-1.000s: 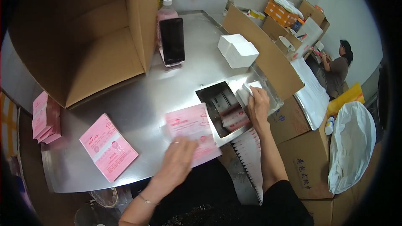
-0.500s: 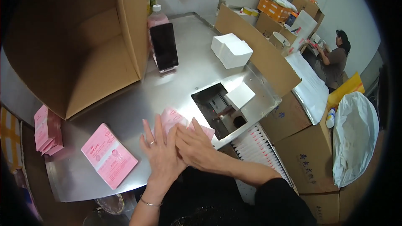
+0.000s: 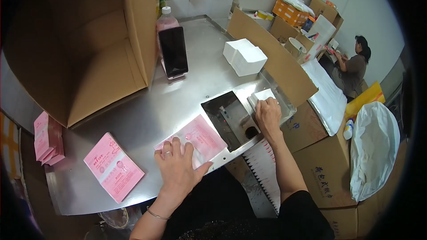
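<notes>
From the head view I see my left hand [image 3: 177, 169] lying flat and open, fingers spread, on the near end of a pink packet [image 3: 195, 138] that rests on the steel table [image 3: 178, 102]. My right hand [image 3: 268, 116] reaches further out, fingers loosely curled down onto a stack of white sheets [image 3: 263, 96] just beside a dark metal tray [image 3: 229, 118]; it presses rather than grips. A second pink packet [image 3: 113, 167] lies to the left, apart from both hands.
</notes>
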